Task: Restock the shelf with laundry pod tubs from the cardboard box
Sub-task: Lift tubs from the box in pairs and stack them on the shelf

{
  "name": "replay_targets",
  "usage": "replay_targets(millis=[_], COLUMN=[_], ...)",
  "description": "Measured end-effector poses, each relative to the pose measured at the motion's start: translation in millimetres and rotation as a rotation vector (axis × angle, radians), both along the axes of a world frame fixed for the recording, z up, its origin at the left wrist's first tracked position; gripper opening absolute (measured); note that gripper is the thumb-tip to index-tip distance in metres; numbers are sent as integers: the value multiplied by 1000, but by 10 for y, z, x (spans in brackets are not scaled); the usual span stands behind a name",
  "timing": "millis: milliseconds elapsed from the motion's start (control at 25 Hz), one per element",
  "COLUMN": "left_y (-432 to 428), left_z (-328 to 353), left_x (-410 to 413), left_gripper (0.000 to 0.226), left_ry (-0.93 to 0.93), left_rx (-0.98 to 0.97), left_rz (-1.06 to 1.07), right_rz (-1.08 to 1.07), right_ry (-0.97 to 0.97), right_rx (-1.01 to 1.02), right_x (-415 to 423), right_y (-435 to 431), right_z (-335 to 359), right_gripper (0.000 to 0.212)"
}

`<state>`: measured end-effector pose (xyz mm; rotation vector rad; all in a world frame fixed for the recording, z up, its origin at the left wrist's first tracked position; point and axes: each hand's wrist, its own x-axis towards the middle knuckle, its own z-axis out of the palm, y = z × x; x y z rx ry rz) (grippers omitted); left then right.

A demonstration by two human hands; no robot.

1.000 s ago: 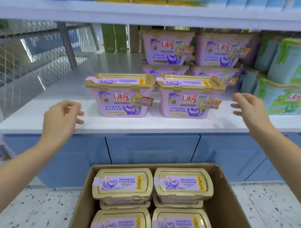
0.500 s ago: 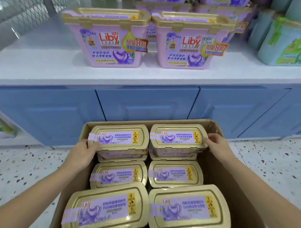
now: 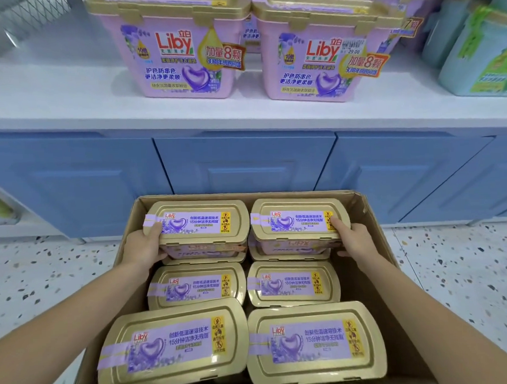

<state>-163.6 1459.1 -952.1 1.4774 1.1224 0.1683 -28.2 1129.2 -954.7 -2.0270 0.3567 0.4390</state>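
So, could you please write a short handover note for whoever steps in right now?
Left hand grips the outer end of the far-left tub in the cardboard box; right hand grips the outer end of the far-right tub.
Done: two purple tubs stand at the front of the white shelf, more behind.
Left: lift this pair to the shelf, then the four other tubs showing on top in the box.

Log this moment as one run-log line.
phase: pickup | left hand: gripping far-left gold-lidded pink tub | right hand: gripping far-right gold-lidded pink tub | brown cardboard box: six lids showing
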Motion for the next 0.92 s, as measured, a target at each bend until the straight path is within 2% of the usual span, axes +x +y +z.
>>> replay_targets(millis=[360,600,720,920], left_y=[48,104,156,282], left_z=[270,1098,1684,2662], left_x=[-122,-266,-203,15], left_gripper=[23,30,33,28], left_ry=[-23,-82,-152,-294], left_rx=[60,185,219,315], left_rz=[-93,-154,-173,-196], right_rz=[96,84,87,106], right_ry=[-108,-207,-307,-492], right_rx=[-186,-287,-237,-36], right_x=[-4,151,293,450], right_y=[-121,-250,-285,-181], right_z=[342,1107,1695,2757], right_gripper=[42,55,55,36])
